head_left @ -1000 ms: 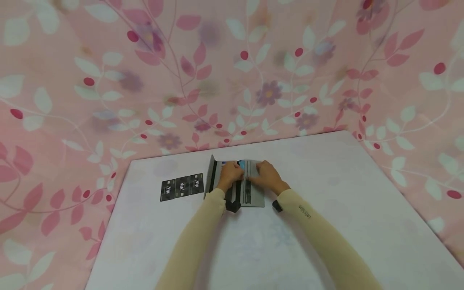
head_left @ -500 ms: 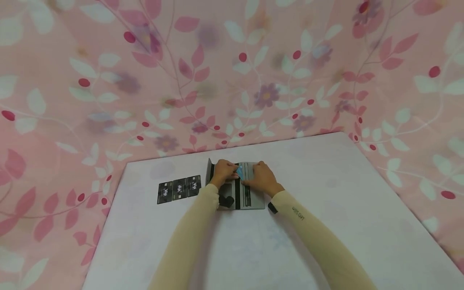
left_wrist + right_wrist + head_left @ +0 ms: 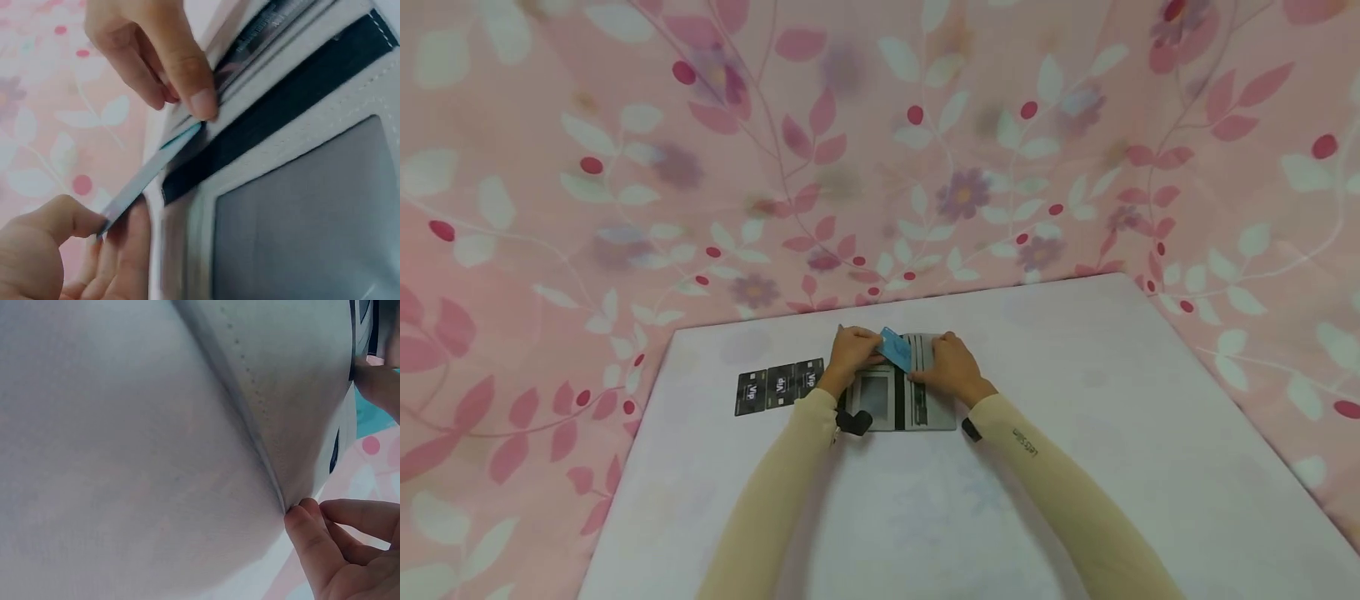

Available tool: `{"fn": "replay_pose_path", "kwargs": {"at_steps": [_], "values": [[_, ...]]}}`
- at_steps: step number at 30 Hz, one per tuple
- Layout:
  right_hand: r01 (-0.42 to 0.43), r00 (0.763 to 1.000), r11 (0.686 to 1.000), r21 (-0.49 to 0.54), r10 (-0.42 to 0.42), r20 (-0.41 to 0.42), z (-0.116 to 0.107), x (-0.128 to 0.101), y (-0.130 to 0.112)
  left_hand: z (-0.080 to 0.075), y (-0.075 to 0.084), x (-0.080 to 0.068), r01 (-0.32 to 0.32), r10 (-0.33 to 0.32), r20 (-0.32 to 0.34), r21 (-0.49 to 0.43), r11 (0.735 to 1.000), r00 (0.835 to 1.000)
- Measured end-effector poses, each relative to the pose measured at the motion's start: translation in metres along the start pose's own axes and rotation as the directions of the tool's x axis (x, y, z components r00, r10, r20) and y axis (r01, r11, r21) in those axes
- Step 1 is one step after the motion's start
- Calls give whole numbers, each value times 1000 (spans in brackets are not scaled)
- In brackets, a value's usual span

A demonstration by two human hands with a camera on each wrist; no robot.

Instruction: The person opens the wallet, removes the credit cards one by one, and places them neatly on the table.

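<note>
Head view: the grey wallet (image 3: 898, 400) lies open near the tabletop's (image 3: 1075, 467) far edge. My right hand (image 3: 951, 371) presses down on its right half, fingers loosely curled. My left hand (image 3: 852, 354) pinches a blue card (image 3: 896, 349) above the far slots. Three black cards (image 3: 778, 387) lie toward the left edge.

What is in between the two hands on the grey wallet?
In the head view, a light blue card sits between the left hand and right hand, above the open grey wallet. The left hand pinches it.
</note>
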State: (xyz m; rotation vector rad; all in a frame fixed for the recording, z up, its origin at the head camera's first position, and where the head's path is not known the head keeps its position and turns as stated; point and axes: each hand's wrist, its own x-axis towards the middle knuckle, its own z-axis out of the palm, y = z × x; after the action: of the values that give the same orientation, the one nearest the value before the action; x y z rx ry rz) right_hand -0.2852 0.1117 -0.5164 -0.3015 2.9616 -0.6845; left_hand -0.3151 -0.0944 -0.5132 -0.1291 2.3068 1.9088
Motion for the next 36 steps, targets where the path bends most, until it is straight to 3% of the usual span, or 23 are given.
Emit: {"fn": "replay_pose_path", "kwargs": {"at_steps": [4,7,9,13,18,21,25,30,36], "values": [[-6,1000,1000,15,6,4,2,0,0,-7,10,-3,-133,133,-69,15,991,989],[-8,1000,1000,12,8,0,1,-1,0,-14,16,-4,-169,163,-118,-35,985,980],[-17,1000,1000,10,17,4,1,-1,0,-20,19,-7,-148,134,-143,-91,985,981],[-31,999,999,12,31,11,1,-2,1,-34,21,-15,-43,16,-138,-200,979,990],[-26,1000,999,27,27,-5,0,-4,0,-60,18,-26,97,-111,-29,-302,948,993],[-15,1000,1000,22,16,-8,0,-4,-1,-80,14,-31,146,-158,-8,-325,934,987],[-2,1000,1000,19,2,-12,0,-4,0,-110,9,-37,178,-206,-67,-288,941,976],[-2,1000,998,69,3,-18,0,-4,4,-156,-3,-48,211,-260,-173,-258,943,950],[15,999,996,86,-12,-35,0,-5,11,-210,-27,-64,184,-273,-307,-289,940,912]]}}
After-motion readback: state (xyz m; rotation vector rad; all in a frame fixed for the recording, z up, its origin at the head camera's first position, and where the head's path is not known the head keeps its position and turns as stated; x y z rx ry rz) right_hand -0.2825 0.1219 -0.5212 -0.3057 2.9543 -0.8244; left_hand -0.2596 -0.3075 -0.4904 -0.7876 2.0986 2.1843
